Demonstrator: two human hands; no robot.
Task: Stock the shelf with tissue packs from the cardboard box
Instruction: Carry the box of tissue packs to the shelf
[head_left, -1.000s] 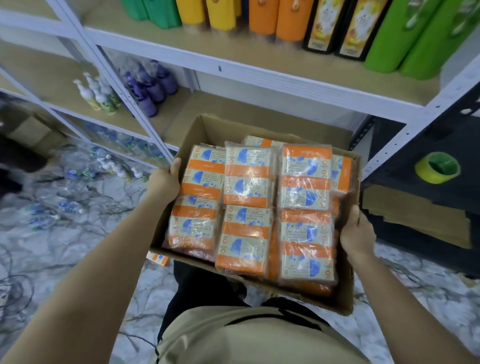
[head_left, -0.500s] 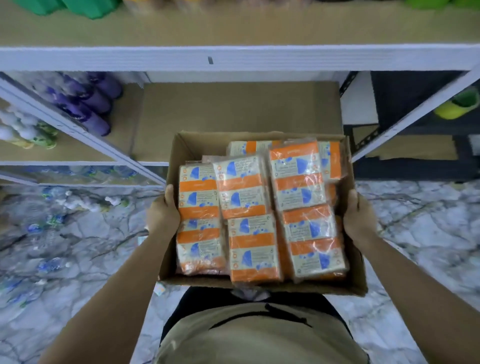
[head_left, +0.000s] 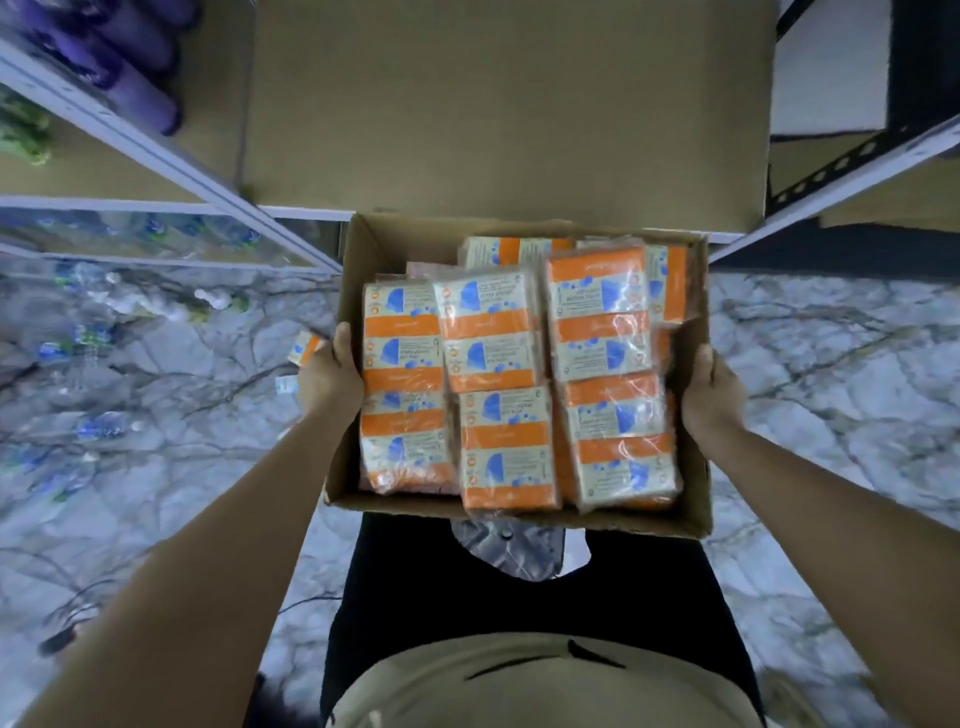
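Tissue packs (head_left: 498, 364) fill the open cardboard box (head_left: 693, 499), held just before the shelf (head_left: 504, 104) edge. The left hand (head_left: 327, 376) and right hand (head_left: 711, 400) grip its side walls; bottles (head_left: 124, 78) stand left.

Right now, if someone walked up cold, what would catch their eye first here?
The orange tissue packs heaped in the open cardboard box at centre stand out first. The left hand and right hand grip the box's two side walls, holding it just in front of a bare brown shelf. Purple bottles crowd the shelf at upper left.
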